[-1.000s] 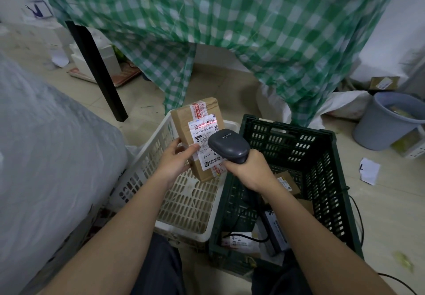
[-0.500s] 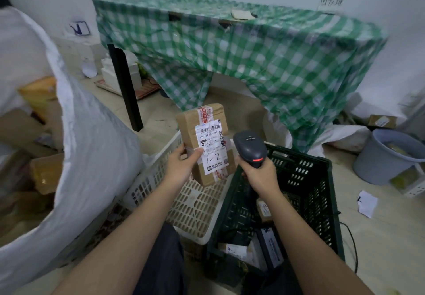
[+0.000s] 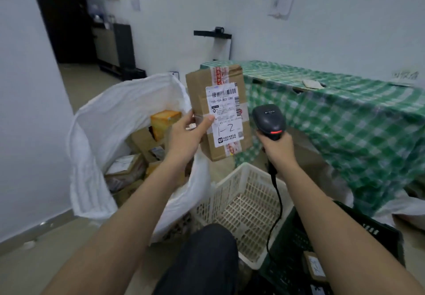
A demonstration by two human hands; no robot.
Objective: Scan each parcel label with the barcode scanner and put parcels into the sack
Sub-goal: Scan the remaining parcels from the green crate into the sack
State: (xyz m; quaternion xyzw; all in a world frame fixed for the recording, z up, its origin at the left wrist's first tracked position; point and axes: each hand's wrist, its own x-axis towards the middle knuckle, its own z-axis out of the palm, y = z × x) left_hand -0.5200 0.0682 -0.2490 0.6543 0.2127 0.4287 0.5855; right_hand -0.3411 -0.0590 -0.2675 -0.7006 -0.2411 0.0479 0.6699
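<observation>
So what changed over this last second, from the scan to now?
The red scan line that lay across the label is gone, and the scanner has drawn off to the right of the parcel. The left hand has carried the parcel leftward from over the white basket toward the open sack. Unchanged: left hand grips the parcel, right hand grips the scanner.

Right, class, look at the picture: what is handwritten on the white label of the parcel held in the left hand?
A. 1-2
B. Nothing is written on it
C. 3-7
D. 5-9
A: the white label on the brown parcel, which the left hand holds up beside the barcode scanner, shows "1-2" in black marker below the printed text.
</observation>
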